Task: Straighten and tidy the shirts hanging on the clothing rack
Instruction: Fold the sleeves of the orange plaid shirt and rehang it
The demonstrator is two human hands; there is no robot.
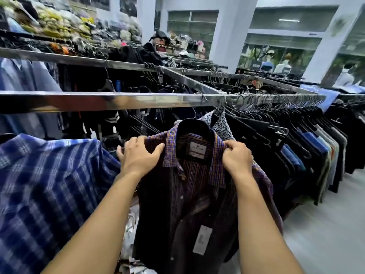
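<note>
A dark purple striped shirt [189, 204] with a purple-and-orange checked collar hangs on a black hanger from the steel rail [118, 100], facing me. My left hand [138, 155] grips its left shoulder beside the collar, thumb pressed toward the collar edge. My right hand [237, 157] pinches the right collar tip at the shoulder. A white size tag [202, 242] dangles from the shirt's front. A blue plaid shirt [45, 194] hangs just to the left. Behind the purple shirt hangs a black-and-white patterned shirt [219, 120].
A long row of dark shirts on black hangers [296, 139] fills the rail to the right. More racks and stacked goods [69, 24] stand behind. Grey floor [325, 224] shows at lower right. Pale pillars [231, 30] rise at the back.
</note>
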